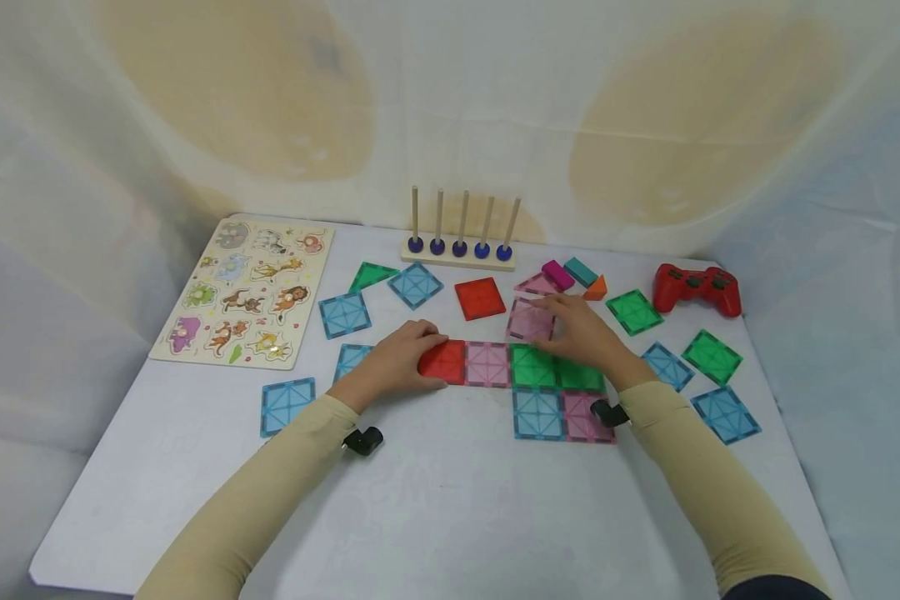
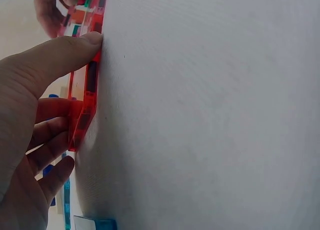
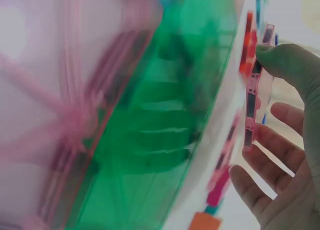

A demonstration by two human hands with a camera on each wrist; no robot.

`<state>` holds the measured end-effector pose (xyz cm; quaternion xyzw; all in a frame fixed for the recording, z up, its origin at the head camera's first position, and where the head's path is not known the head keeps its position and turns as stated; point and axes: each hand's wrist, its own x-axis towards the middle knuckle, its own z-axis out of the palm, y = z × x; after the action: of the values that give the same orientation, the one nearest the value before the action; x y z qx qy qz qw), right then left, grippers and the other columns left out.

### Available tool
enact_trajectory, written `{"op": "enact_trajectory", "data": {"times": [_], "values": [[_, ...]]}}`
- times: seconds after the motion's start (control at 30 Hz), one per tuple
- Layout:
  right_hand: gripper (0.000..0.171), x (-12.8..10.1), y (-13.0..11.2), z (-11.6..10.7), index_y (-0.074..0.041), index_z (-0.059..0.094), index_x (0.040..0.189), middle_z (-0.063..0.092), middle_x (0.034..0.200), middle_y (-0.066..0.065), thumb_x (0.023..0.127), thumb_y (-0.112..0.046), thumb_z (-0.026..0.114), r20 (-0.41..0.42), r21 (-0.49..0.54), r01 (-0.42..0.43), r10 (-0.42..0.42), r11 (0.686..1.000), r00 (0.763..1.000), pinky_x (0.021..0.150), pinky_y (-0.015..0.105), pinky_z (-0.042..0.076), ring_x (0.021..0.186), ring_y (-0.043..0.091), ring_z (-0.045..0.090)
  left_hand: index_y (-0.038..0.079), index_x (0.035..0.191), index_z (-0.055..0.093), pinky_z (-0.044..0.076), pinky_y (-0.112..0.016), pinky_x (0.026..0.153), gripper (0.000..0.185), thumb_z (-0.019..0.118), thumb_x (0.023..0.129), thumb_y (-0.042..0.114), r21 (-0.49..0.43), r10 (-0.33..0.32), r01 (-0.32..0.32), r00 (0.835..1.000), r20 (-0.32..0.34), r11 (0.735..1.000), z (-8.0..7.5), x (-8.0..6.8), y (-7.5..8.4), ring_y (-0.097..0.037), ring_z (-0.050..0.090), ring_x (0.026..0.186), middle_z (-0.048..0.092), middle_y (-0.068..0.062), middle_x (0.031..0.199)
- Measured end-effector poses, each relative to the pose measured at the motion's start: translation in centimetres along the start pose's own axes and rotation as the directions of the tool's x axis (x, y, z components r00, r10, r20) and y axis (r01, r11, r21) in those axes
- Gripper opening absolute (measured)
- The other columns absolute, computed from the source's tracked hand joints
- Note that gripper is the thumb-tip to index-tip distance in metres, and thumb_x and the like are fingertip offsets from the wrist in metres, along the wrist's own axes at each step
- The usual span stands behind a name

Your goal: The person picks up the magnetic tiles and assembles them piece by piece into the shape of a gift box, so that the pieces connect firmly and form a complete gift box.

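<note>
- The left hand (image 1: 397, 358) grips one red tile (image 1: 442, 362), thumb on its near edge, at the left end of the joined row on the tabletop (image 1: 435, 508).
- The right hand (image 1: 581, 333) pinches one pink tile (image 1: 528, 320) just beyond the row (fingers curled round its edges).
- The joined tiles number six: one red, two pink, two green (image 1: 534, 367), one blue (image 1: 537, 413).
- Far off stands one rack (image 1: 459, 250) of five pegs.

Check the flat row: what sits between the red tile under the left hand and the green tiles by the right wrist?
One pink square tile, edge to edge with the red tile and the nearer green tile. The head view shows it.
</note>
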<state>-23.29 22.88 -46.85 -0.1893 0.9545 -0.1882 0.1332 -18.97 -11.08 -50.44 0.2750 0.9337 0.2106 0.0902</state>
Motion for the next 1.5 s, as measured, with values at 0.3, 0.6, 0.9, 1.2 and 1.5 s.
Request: {"op": "enact_trajectory", "data": {"times": [0.3, 0.6, 0.9, 1.2, 1.5], "values": [[0.073, -3.2, -3.8, 1.4, -0.019, 0.052, 0.15, 0.05, 0.148, 0.012, 0.086, -0.043, 0.08, 0.027, -0.057, 0.145, -0.143, 0.988, 0.989, 0.104, 0.056, 0.048, 0.136, 0.034, 0.044, 0.016, 0.146, 0.057, 0.052, -0.034, 0.1, 0.073, 0.081, 0.084, 0.047, 0.001, 0.0, 0.0, 1.0, 0.0, 1.0, 0.1, 0.0, -0.1, -0.018, 0.045, 0.126, 0.05, -0.003, 0.139], [0.074, -5.8, -6.1, 3.8, -0.016, 0.058, 0.143, 0.057, 0.139, 0.007, 0.082, -0.049, 0.083, 0.05, -0.14, 0.278, -0.273, 0.95, 0.961, 0.101, 0.049, 0.053, 0.129, 0.028, 0.052, 0.018, 0.147, 0.056, 0.051, -0.035, 0.101, 0.073, 0.08, 0.085, 0.048, -0.003, -0.027, 0.027, 1.0, 0.013, 1.0, 0.0, -0.1, 0.1, -0.018, 0.045, 0.127, 0.05, -0.002, 0.14], [0.078, -7.1, -7.3, 5.7, -0.023, 0.056, 0.146, 0.059, 0.133, 0.003, 0.079, -0.051, 0.084, 0.068, -0.163, 0.347, -0.341, 0.923, 0.938, 0.097, 0.043, 0.054, 0.123, 0.023, 0.053, 0.017, 0.147, 0.055, 0.051, -0.036, 0.102, 0.074, 0.081, 0.084, 0.046, -0.008, -0.025, 0.025, 1.0, 0.012, 1.0, -0.1, -0.1, 0.3, -0.019, 0.045, 0.128, 0.05, -0.003, 0.141], [0.077, -7.3, -7.0, 6.9, -0.02, 0.055, 0.147, 0.055, 0.134, 0.005, 0.081, -0.051, 0.082, 0.027, -0.227, 0.37, -0.373, 0.901, 0.927, 0.104, 0.046, 0.05, 0.126, 0.024, 0.05, 0.016, 0.147, 0.056, 0.051, -0.036, 0.103, 0.074, 0.081, 0.084, 0.046, -0.007, -0.017, 0.017, 1.0, 0.003, 1.0, 0.0, 0.0, 0.2, -0.019, 0.045, 0.128, 0.05, -0.004, 0.14], [0.091, -7.4, -6.9, 7.0, -0.017, 0.042, 0.156, 0.035, 0.162, 0.012, 0.083, -0.056, 0.078, 0.07, -0.233, 0.308, -0.3, 0.922, 0.951, 0.117, 0.059, 0.031, 0.15, 0.036, 0.027, 0.018, 0.148, 0.054, 0.052, -0.036, 0.102, 0.075, 0.081, 0.084, 0.047, 0.006, -0.017, 0.017, 1.0, 0.006, 1.0, 0.2, -0.1, 0.0, -0.02, 0.045, 0.129, 0.05, -0.004, 0.142]]}}
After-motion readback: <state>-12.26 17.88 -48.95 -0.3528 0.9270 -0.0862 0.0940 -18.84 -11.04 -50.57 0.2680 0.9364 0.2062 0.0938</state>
